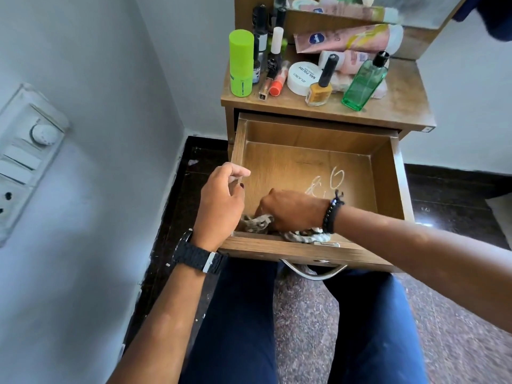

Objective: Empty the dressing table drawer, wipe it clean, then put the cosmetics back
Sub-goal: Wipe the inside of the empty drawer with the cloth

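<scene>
A switch panel point(25, 162) sits on the wall at far left. The left hand point(221, 198), grip loosely curled and holding nothing, rests at the left wall of the open drawer point(385, 173). Beside it the right hand point(291, 210) presses a patterned cloth point(256, 221) into the drawer's near left corner, its grip closed over the fabric. Above, on the counter point(393, 106), stand the cosmetics: green spray can point(241, 62), white nail-polish tub point(303, 77), yellow polish bottle point(320, 91), green glass bottle point(364, 81).
</scene>
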